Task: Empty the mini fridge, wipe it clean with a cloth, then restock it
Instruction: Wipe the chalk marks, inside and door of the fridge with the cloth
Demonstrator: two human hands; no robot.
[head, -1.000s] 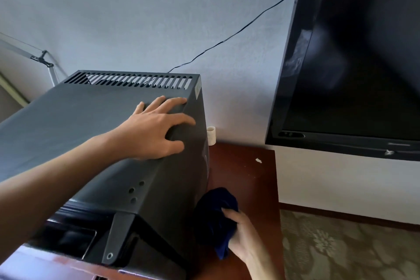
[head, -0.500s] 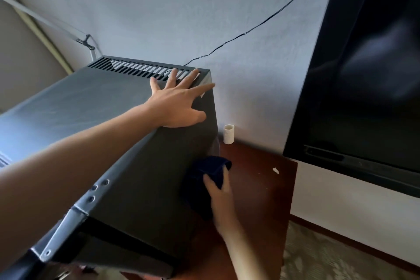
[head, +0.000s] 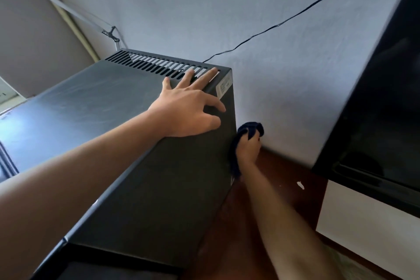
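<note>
Wiping the mini fridge's (head: 159, 188) right side, rear corner.
Your left hand (head: 188, 111) lies flat on top, fingers spread; at its 3 o'clock, your right hand's (head: 247, 150) fingers clamp the dark cloth (head: 251, 128) just above the counter (head: 272, 184).

— Hidden at three o'clock of the mini fridge (head: 95, 107)? Most of the cloth (head: 251, 128), bunched under the right hand (head: 247, 150).

— And cut off? Television (head: 384, 107) at the right edge; fridge front at six o'clock. Label (head: 223, 87) too small to read.
</note>
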